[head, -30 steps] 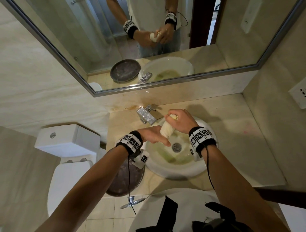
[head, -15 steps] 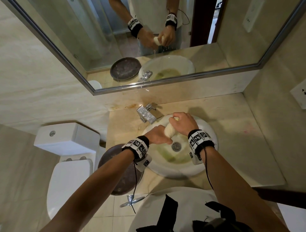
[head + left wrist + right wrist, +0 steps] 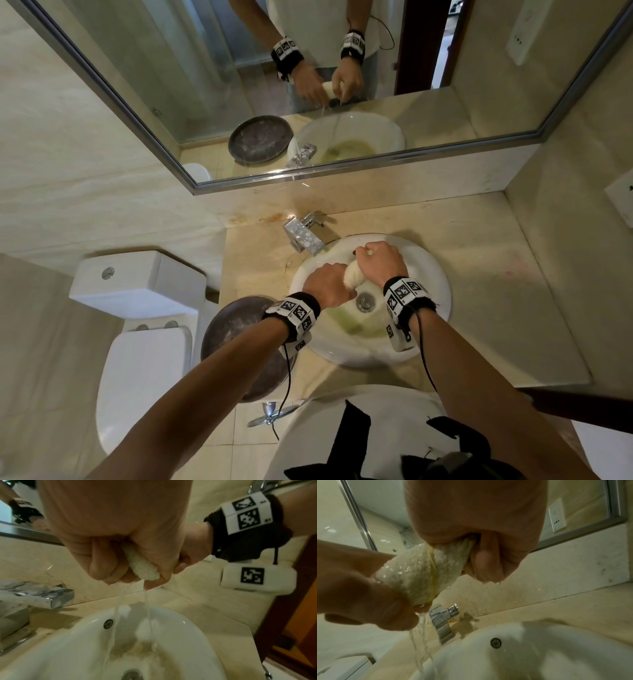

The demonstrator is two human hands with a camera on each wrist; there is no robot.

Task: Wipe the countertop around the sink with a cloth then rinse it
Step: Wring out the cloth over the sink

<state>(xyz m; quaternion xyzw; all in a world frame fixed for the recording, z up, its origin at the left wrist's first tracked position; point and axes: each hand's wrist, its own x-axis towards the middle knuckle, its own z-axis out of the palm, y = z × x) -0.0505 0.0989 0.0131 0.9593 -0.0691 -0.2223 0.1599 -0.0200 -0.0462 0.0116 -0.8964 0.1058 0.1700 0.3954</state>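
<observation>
Beige stone countertop (image 3: pixel 472 246) fills frame centre-right. Set in it: round white sink (image 3: pixel 431 274). Chrome faucet (image 3: pixel 303 234) upper-left of sink. Dark round plate (image 3: pixel 233 329) at left edge.

The white terry cloth (image 3: pixel 352 276) is sitting twisted into a tight wet roll above the white round sink (image 3: pixel 435 274), streaming thin water into the stained bowl, with the beige marble countertop (image 3: pixel 479 246) lying around it.
</observation>
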